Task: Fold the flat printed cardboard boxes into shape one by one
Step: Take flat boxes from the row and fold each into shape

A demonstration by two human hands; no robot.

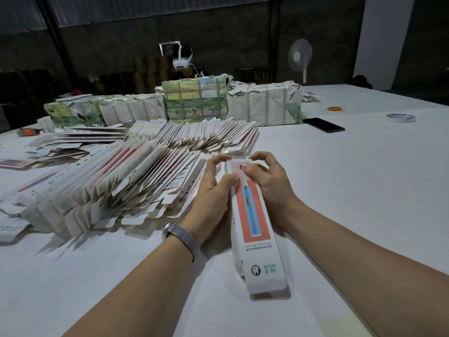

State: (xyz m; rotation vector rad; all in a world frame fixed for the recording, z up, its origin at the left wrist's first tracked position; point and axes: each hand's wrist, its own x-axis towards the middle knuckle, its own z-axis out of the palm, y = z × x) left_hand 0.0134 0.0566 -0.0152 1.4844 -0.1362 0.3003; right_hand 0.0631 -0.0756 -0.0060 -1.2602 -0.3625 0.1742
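Two hands were at work on one long white cardboard box printed with a blue toothbrush on a red panel (255, 215), which lay lengthwise on the white table (352, 190) directly in front of the person. The left hand (213, 188) held the box's left edge, thumb on the top face and fingers curled toward the far end. The right hand (269, 183) gripped the right edge, its thumb pressed on the printed face near the far end flap and its fingers bent over that flap. The box appeared already opened into a sleeve; the far end looked to be in the course of closing, while the near end flap stood unfolded. I judged this box partly formed, with at least one end left to tuck.

Just left of the hands lay a large fanned heap of flat printed box blanks (116, 186), and a second fanned row (194, 135) lay beyond it. No finished boxes could be identified with certainty, so most of the work seemingly remained.

Further back stood taped paper-wrapped bundles (264, 105). To the right on the table lay a black phone (324, 125), a roll of tape (401, 117) and some orange rubber bands (336, 108). A second person wearing a white headset (182, 60) sat behind the bundles, with a white standing fan (300, 55) nearby.
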